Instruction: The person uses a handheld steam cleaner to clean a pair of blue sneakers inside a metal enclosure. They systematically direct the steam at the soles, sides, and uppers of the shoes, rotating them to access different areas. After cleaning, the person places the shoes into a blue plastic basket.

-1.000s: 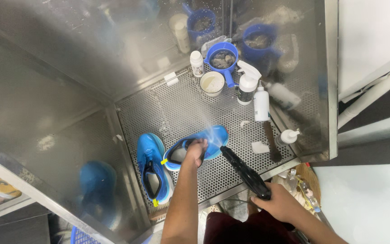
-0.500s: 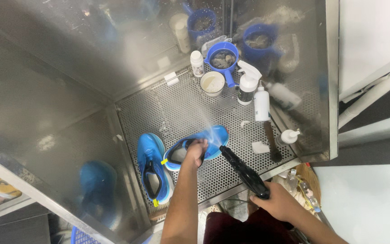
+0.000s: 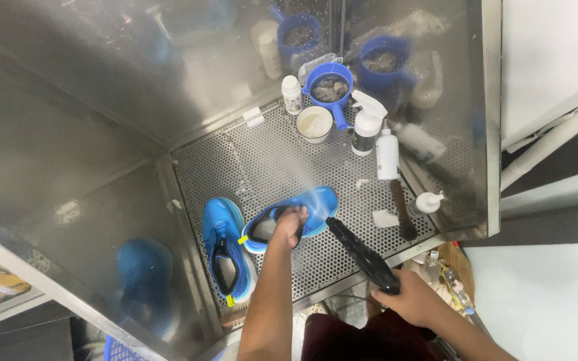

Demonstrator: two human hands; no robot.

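Observation:
My left hand (image 3: 290,224) grips a blue sneaker (image 3: 309,204) by its collar and holds it just above a perforated metal floor (image 3: 269,157) inside a steel wash booth. My right hand (image 3: 413,301) grips a black spray gun (image 3: 362,257) whose nozzle points at the shoe's toe. A fine mist rises from the toe. The second blue sneaker (image 3: 225,251) lies on the grate to the left, opening upward.
At the back of the grate stand a white spray bottle (image 3: 367,124), a white squeeze bottle (image 3: 387,154), a small white bottle (image 3: 292,94), a white cup (image 3: 314,124) and a blue scoop (image 3: 330,88). A dark brush (image 3: 403,214) and a pump top (image 3: 427,202) lie at the right. Steel walls enclose three sides.
The spray gun's nozzle has shifted slightly nearer the shoe's toe. Both hands and the shoes otherwise stay in place.

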